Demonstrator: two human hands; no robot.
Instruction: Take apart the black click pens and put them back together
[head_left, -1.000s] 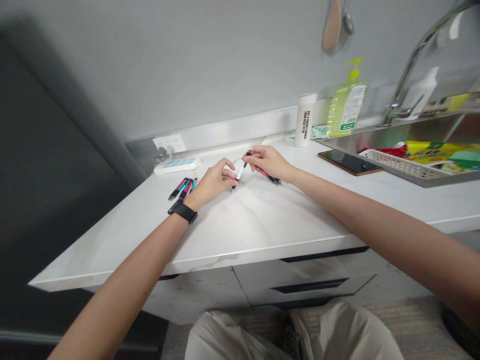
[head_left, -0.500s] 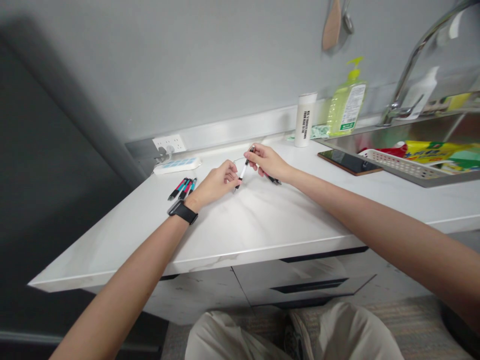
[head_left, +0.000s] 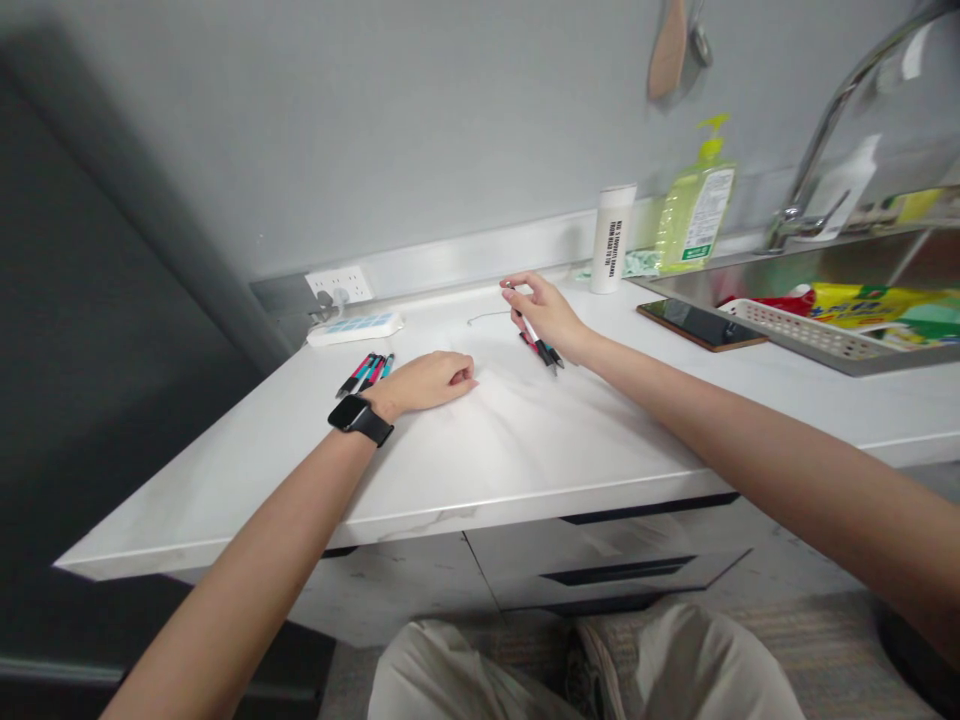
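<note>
My right hand [head_left: 551, 315] pinches the top end of a white and black pen [head_left: 531, 328], its dark tip pointing down toward the counter. Beside and partly under that hand lie other pens [head_left: 527, 341], with red and teal parts showing; the hand hides some of them. My left hand [head_left: 439, 380] rests on the white countertop with curled fingers and nothing visible in them. Just left of it lies a group of several pens [head_left: 366, 374] in red, teal and black, side by side. A black smartwatch [head_left: 361, 418] is on my left wrist.
A power strip [head_left: 355, 329] lies near the wall socket [head_left: 341, 286]. Toward the right stand a white bottle [head_left: 613, 240] and a yellow-green soap pump bottle [head_left: 696, 215]. A phone [head_left: 701, 325] lies by the sink rim [head_left: 817, 362]. A thin wire [head_left: 487, 316] lies behind my hands.
My right hand has carried the pen rightward, beside the other pens there. My left hand has let go of the pen's lower end, dropped slightly and curled its fingers.
</note>
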